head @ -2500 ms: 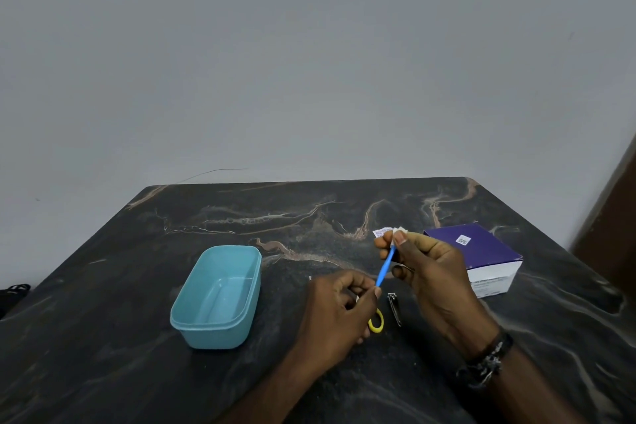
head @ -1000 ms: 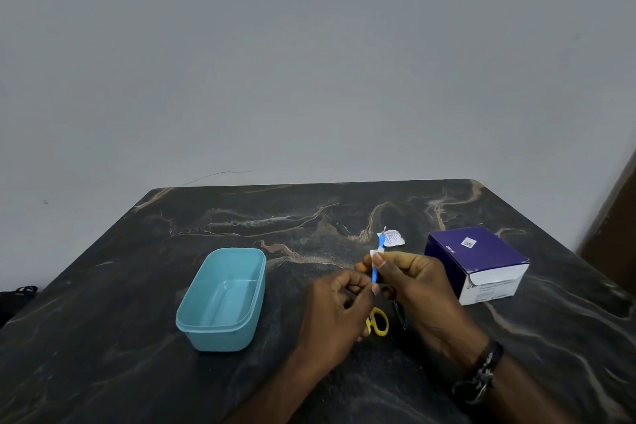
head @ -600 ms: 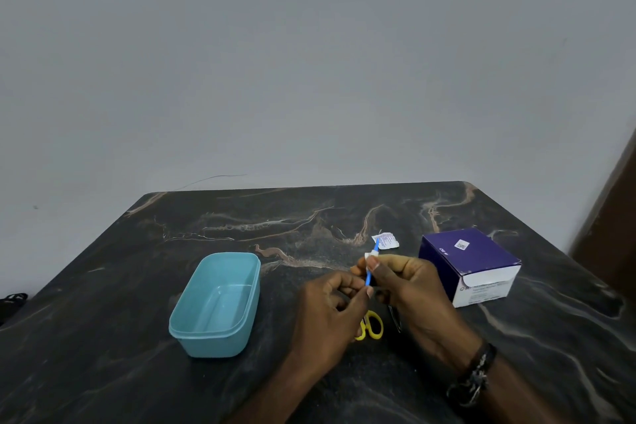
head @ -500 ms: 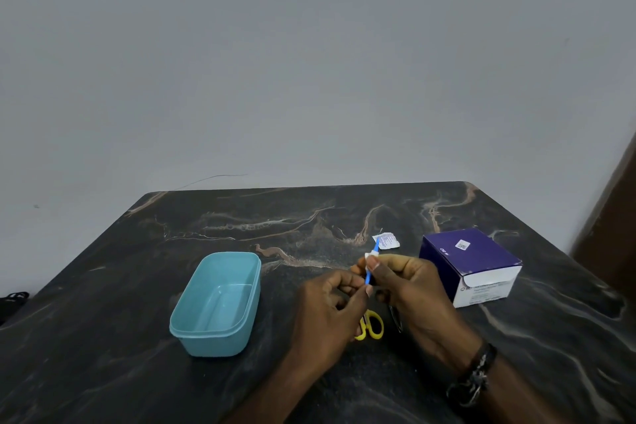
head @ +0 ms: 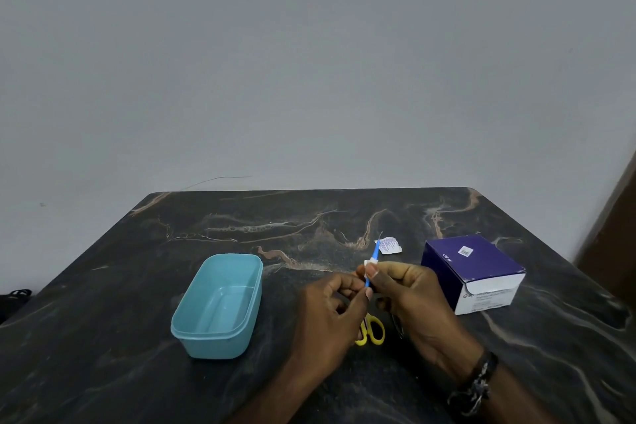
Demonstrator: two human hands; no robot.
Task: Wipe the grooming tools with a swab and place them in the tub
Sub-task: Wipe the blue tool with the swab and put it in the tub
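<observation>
A thin blue grooming tool [head: 375, 250] stands nearly upright between my hands above the table. My left hand [head: 327, 317] pinches its lower end. My right hand [head: 409, 299] pinches a small white swab [head: 371, 263] around the tool's shaft. An empty light blue tub [head: 216, 303] sits to the left of my hands. Yellow-handled scissors [head: 371, 332] lie on the table under my hands, mostly hidden. A metal nail clipper [head: 397, 325] lies beside them, partly covered by my right hand.
A purple and white box [head: 473, 272] stands at the right. A torn white swab wrapper [head: 389, 245] lies behind my hands. The dark marble table [head: 137, 286] ends at a grey wall, with a brown edge at far right.
My right hand with the swab has slid down the blue tool towards my left hand. The wrapper now lies on the table behind the hands.
</observation>
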